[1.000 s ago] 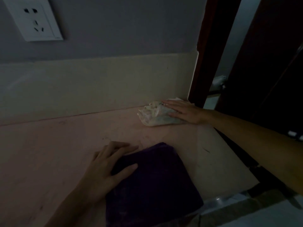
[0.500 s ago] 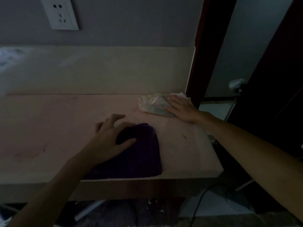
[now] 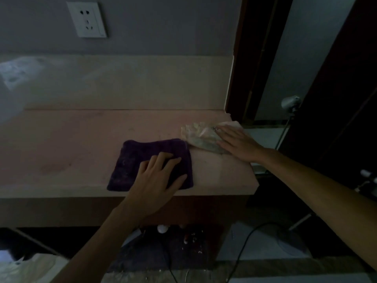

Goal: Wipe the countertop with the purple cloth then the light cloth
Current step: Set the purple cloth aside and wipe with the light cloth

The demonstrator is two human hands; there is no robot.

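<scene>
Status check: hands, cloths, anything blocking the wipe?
Left hand flat on purple cloth. Right hand flat on light cloth, far right corner. Cloths' corners nearly touch. Countertop left of cloths unobstructed.

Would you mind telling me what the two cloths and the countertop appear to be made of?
The purple cloth looks like a thick, plush textile, perhaps microfibre: its surface is fuzzy and matte. The light cloth looks thin and crinkled, with sharp creases and a faint sheen; whether fabric, paper or plastic is unclear. The countertop seems a hard, smooth, matte slab, pinkish, possibly stone or laminate.
</scene>
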